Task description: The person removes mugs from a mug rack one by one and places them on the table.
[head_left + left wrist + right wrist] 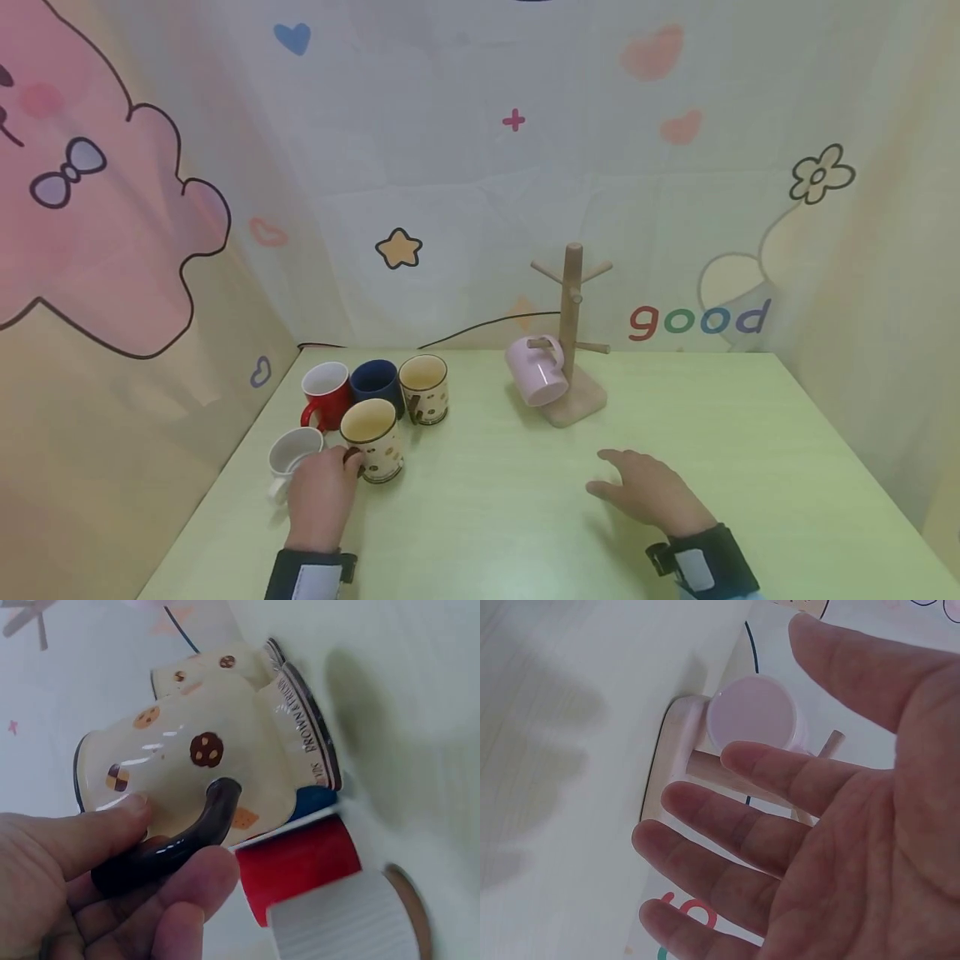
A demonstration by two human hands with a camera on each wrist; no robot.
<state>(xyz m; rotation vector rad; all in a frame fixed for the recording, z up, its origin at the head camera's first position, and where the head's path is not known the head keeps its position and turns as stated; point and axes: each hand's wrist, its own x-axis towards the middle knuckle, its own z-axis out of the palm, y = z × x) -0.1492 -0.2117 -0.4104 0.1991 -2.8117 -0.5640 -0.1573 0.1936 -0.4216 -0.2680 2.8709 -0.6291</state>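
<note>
My left hand grips the dark handle of a cream mug printed with cookie spots, thumb on one side and fingers curled on the other. The mug is upright in the head view, at the front of a group of mugs. My right hand is held over the table at the right with fingers extended, holding nothing. Beyond it stands a wooden mug rack, with a pink mug hanging tilted on a lower peg. In the right wrist view the pink mug shows behind my fingers.
Around the held mug stand a white ribbed mug, a red mug, a dark blue mug and a second cream spotted mug. They share the pale green table, backed by a printed cloth.
</note>
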